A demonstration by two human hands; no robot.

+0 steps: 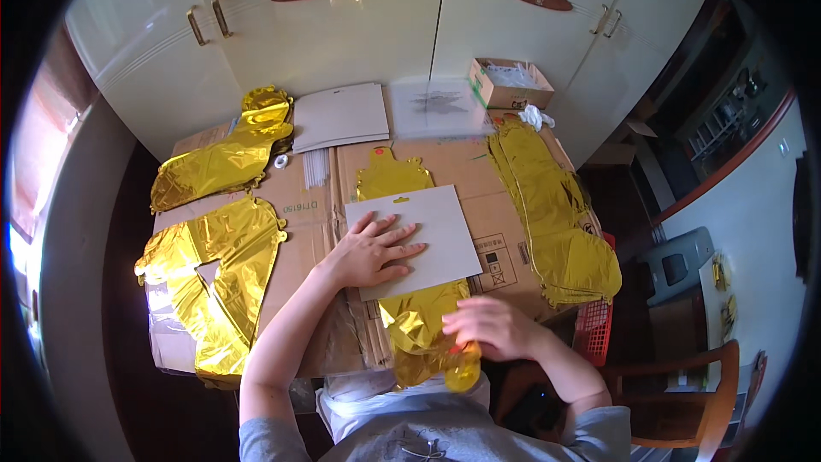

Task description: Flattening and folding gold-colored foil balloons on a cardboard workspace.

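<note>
Two hands worked one gold foil balloon (421, 325) at the near table edge: left hand (369, 252) pressed flat on the stiff card (428, 235) covering it, right hand (487, 327) pinching its limp, slippery, crease-prone tail.

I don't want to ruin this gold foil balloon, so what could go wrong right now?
1. The right hand bunches the gold foil balloon at the table's near edge; the foil may crease or tear.
2. The left hand alone pins the grey card over it; a tug could shift the card askew.
</note>
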